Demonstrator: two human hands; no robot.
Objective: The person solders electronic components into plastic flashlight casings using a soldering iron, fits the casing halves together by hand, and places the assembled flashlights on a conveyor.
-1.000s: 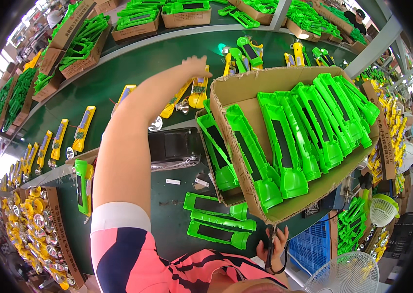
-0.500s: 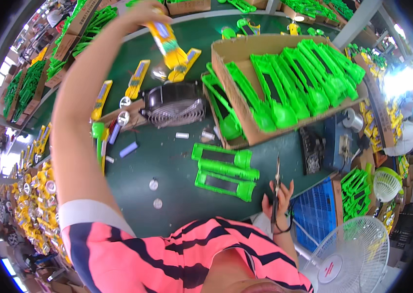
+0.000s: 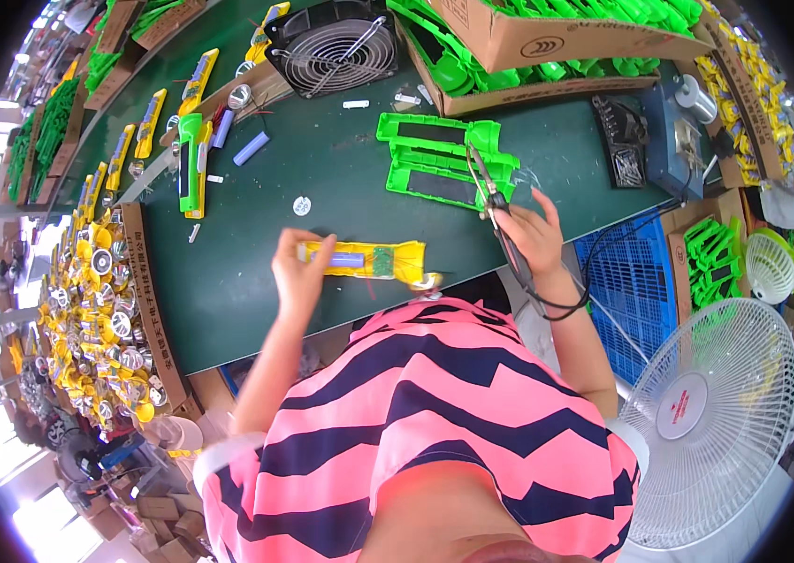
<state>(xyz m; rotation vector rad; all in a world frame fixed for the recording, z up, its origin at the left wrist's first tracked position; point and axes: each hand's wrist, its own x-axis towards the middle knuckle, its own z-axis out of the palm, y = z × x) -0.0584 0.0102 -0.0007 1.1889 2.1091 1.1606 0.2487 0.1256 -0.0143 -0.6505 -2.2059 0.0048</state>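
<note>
Head view is showing me my left hand [image 3: 301,272] now down low and near, closed around the left end of a yellow shell [image 3: 364,260], where half a second back that arm was stretched to the far side picking this piece off the belt. So the shell is coming off the far row and hanging just above the near edge of the green bench [image 3: 228,281], close to my chest, lying level with its open side up; I am seeing a lilac cell [image 3: 344,258] and a small green board [image 3: 384,263] seated inside it, and a silvery cup at its right end. My right hand [image 3: 533,235] is staying right of it, fingers wrapped round a thin iron [image 3: 496,208] whose tip is pointing far, over the stack of green shells [image 3: 439,164]; its cord is looping under my wrist. I am judging that the piece is now arriving where the iron can get at it, though tip and shell are apart at present. Far off, a black fan [image 3: 333,49] is sitting beside a carton [image 3: 547,38] of green parts, with a loose lilac cell [image 3: 251,148] left of them. Left of the bench, a tray of yellow reflectors [image 3: 101,319] is lying near.
</note>
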